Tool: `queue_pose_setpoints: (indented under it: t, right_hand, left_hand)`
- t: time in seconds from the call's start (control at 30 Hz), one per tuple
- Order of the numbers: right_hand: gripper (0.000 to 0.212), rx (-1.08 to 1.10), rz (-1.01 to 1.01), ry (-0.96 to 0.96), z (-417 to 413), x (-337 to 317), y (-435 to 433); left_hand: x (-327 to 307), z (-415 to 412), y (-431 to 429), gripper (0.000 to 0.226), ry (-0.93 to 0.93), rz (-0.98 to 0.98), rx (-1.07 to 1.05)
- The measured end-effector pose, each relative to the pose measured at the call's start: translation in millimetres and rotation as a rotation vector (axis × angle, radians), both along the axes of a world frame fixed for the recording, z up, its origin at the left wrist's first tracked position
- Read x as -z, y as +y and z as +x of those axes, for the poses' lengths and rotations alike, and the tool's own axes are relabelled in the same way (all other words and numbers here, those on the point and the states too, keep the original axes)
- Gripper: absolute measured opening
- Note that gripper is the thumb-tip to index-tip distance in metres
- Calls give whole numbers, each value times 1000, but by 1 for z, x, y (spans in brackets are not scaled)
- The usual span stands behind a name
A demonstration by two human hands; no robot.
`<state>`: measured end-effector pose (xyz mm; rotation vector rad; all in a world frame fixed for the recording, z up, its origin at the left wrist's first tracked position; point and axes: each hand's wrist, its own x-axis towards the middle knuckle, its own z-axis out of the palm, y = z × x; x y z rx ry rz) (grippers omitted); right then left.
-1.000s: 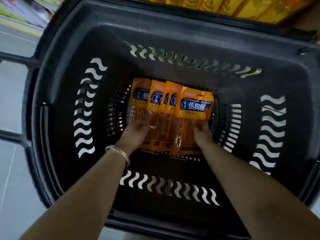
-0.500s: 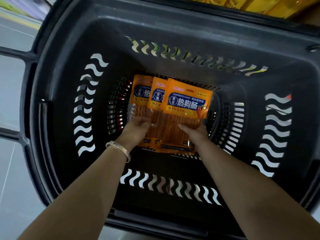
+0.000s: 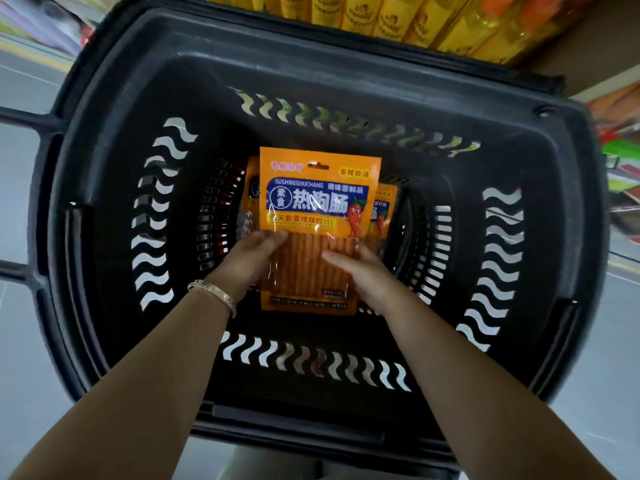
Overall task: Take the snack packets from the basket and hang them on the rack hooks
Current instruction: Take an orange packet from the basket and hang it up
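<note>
Raised from the basket floor since half a second ago, the orange snack packets now sit squared into a stack instead of a fan, and both hands have come up with them.

Nearest, two bare forearms cross the near rim of the black plastic basket (image 3: 298,424), a thin bracelet (image 3: 213,293) on the left wrist. Past the row of wavy slots in the near wall, the left hand (image 3: 249,259) pinches the left edge of the front packet (image 3: 318,202), thumb on the clear window and fingers behind. The right hand (image 3: 365,277) grasps the right edge the same way, thumb laid across the front.

That packet faces up at the camera, top edge with its hang slot pointing away, bottom edge apart from the near wall. Edges of further packets (image 3: 385,209) peek out behind it on both sides (how many, I cannot tell).

Open room lies all round the stack: dark basket interior separates it from the slotted side walls left and right, and its top edge stops short of the far wall's slots.

Beyond the far rim stands a row of yellow bottles (image 3: 398,19) on a shelf. Grey floor (image 3: 20,341) shows to the left, where the basket's frame bars (image 3: 24,117) reach out.
</note>
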<state>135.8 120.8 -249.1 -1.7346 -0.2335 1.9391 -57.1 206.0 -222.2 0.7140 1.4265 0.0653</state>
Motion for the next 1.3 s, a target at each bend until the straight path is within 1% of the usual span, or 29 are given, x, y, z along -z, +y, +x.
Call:
queue_pose_setpoints:
  t: [0.03,0.1,0.13,0.2,0.23,0.3,0.37,0.43,0.47,0.53,0.57,0.63,0.7,0.77,0.83,0.9,0.93,1.0,1.03,1.1,1.17,1.23,1.3]
  right_hand:
    - [84,9,-2,-44,1,0,4]
    - [49,100,27,-178,9,5,10]
    - [40,160,8,-265,14,12,10]
    - [36,218,-73,-421,27,26,7]
    - [35,210,-105,-464,32,32,5]
    - [36,176,-136,-492,39,46,1]
    - [46,144,-152,-450,40,56,2]
    - [65,92,-173,-394,29,62,5]
    - [72,31,-160,-406,20,64,4]
    - [81,-55,-104,-507,2,66,2]
    - [83,-40,-73,-531,-4,65,1]
    - [89,44,-48,-460,-10,64,3]
    - [99,76,-84,-399,-11,63,7]
    - [107,75,-138,-415,-8,64,11]
    - [112,48,-197,-427,-6,63,13]
    - [115,73,-225,-385,-6,61,14]
    - [112,130,-218,-361,-6,58,12]
    - [95,256,-186,-346,-3,47,8]
    - [85,283,-165,-360,-1,38,5]
    - [70,255,-100,-395,6,18,0]
    - [54,150,-12,-451,13,-5,-3]
    - [49,72,65,-518,20,-35,-2]
    - [47,66,158,-555,26,-68,-4]
  left_hand:
    - [2,0,0,38,28,13,-20]
    - [7,-1,1,22,111,84,-75]
    - [10,-2,1,18,158,117,-103]
    - [16,-5,1,19,286,180,-101]
    - [19,-8,2,18,339,191,-105]
    - [23,-16,4,14,367,173,-112]
    - [25,-19,6,26,358,149,-100]
    - [27,-22,5,33,357,128,-109]
    - [28,-23,4,33,357,121,-118]
    - [30,-25,1,35,350,102,-128]
    - [29,-25,0,36,344,96,-127]
    - [28,-25,-2,37,337,92,-131]
    - [27,-24,-4,34,345,95,-141]
    - [26,-22,-5,29,354,98,-141]
    - [24,-20,-5,19,358,115,-121]
    - [21,-18,-4,13,349,136,-120]
    - [19,-17,-3,13,337,140,-125]
    - [10,-16,-1,15,314,130,-112]
    - [4,-16,-1,16,299,120,-108]
    - [-13,-16,-1,14,268,103,-127]
    - [-32,-14,-1,13,247,125,-116]
    - [-57,-9,2,13,245,180,-93]
    - [-87,-3,1,11,224,231,-91]
